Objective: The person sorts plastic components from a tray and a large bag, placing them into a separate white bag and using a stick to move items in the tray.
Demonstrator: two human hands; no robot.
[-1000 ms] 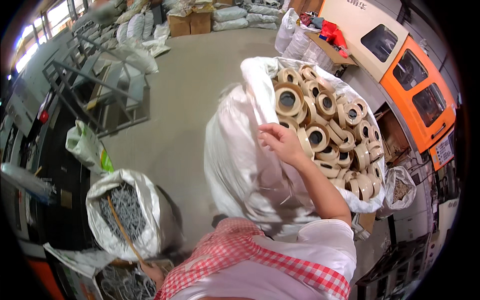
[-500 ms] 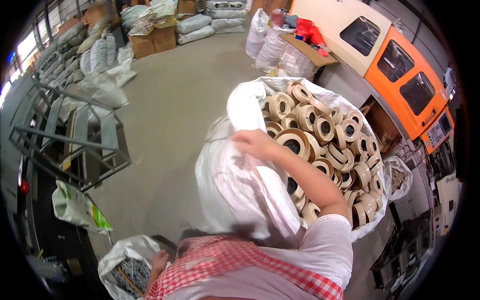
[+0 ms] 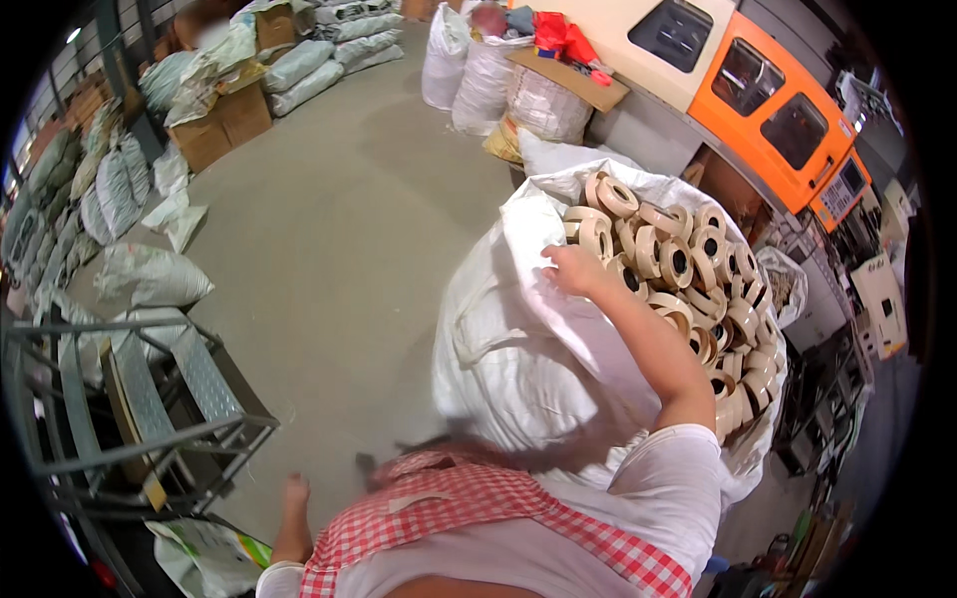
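A large white woven sack (image 3: 498, 319) stands in front of me on the right, filled with cream ring-shaped parts (image 3: 648, 251) with dark centres. My right hand (image 3: 572, 270) is closed on the sack's near-left rim, its thumb and fingertips partly hidden by the cloth. That forearm reaches across the sack's opening above the rings. My left hand (image 3: 295, 492) hangs low at my left side, away from the sack and over the floor. It is small and blurred, and its fingers do not show clearly.
At the left stands a grey metal step frame (image 3: 150, 399), with a white and green bag (image 3: 204, 553) below it. An orange and cream machine (image 3: 768, 100) lines the right side. Full sacks (image 3: 309, 75) and a cardboard box (image 3: 221, 125) are stacked at the back left.
The view has swung, shifting the sack toward the right. My right hand stays on its rim, whose cloth lies differently. My left hand has moved away from the small sack of grey pieces.
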